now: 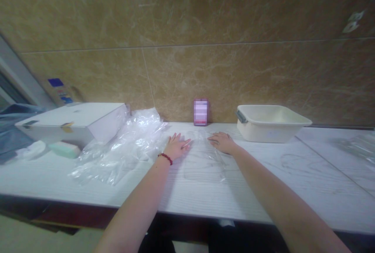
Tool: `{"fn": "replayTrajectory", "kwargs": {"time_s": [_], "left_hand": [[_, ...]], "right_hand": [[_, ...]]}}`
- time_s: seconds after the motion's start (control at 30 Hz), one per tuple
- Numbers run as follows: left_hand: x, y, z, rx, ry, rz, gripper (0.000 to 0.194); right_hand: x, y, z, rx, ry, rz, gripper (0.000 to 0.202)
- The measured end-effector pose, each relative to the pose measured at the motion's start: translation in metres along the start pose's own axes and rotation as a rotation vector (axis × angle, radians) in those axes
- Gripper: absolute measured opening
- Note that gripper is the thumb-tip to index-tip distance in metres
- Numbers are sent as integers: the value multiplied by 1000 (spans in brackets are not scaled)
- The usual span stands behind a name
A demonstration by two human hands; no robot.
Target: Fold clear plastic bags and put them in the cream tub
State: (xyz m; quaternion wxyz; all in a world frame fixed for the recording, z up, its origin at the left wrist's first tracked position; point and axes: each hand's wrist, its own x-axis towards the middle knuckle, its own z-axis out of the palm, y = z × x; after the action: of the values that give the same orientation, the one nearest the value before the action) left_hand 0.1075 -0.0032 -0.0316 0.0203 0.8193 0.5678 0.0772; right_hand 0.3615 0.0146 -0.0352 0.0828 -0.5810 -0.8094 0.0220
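- I see a clear, thin plastic bag [202,167], flat and faintly wrinkled, its outline nearly lost against the white table [258,186].
- I have it lying between the hands: left hand [176,148] at its 10 o'clock, right hand [223,143] at its 2 o'clock.
- Both are palm-down, apart, fingers spread, clasping nothing.
- Its long axis runs 6 to 12 o'clock, towards the wall [175,73]; I cannot tell its mouth end.

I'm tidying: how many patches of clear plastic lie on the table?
3: crumpled heap by white box; flat piece between left hand and right hand; third piece at picture's right edge. The heap may hide more.
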Motion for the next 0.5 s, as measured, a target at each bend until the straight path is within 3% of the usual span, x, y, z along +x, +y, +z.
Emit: {"fn": "replayTrajectory", "kwargs": {"time_s": [0.3, 0.5], "left_hand": [[0, 4, 0, 27, -35, 36, 43], [-1, 6, -1, -2, -31, 89, 41]], "right_hand": [[3, 5, 2, 29, 118, -41, 33], [6, 2, -14, 92, 199, 1, 31]]}}
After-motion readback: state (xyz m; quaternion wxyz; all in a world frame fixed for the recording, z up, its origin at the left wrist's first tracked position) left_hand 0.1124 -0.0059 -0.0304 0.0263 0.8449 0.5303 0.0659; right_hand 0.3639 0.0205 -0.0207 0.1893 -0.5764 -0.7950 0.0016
